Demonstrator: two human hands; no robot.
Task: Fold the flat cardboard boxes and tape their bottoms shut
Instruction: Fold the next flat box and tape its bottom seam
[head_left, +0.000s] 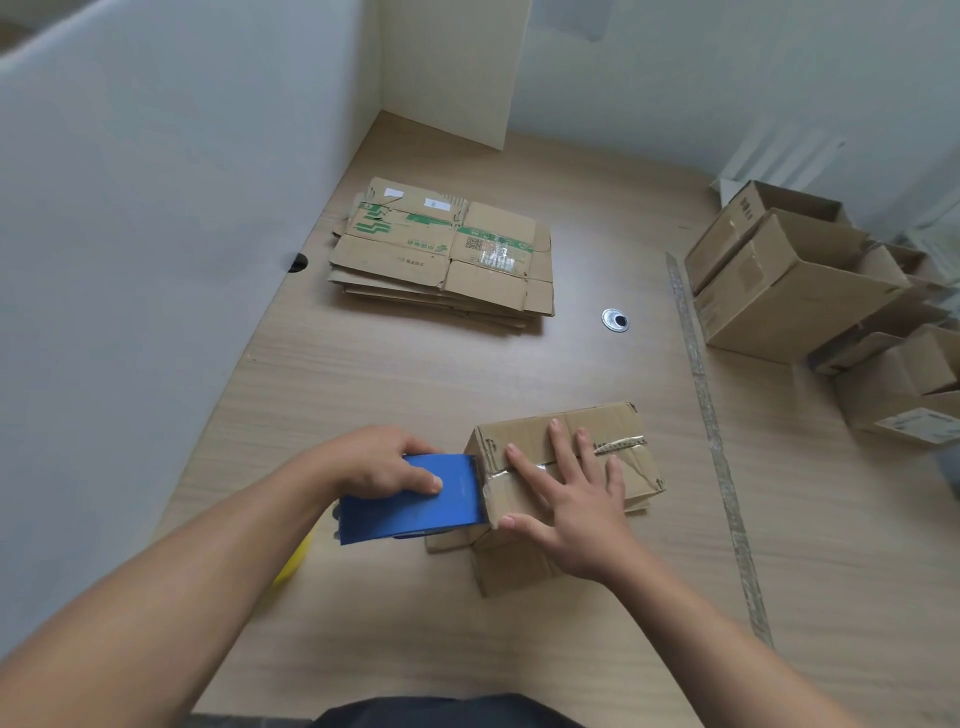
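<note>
Pressing flat, right hand (576, 499) steadies light, crushable box (618, 431); left hand (382, 460) fingers curl around blue tape dispenser (410, 501).

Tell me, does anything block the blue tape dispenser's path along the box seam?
Only the right hand, flat on the small brown cardboard box over its seam, ahead of the blue tape dispenser the left hand grips.

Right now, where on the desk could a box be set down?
Bare desk lies between the flat stack and the box being taped, around the metal grommet, and along the front edge. Crowded: right of the tape strip, among folded boxes.
</note>
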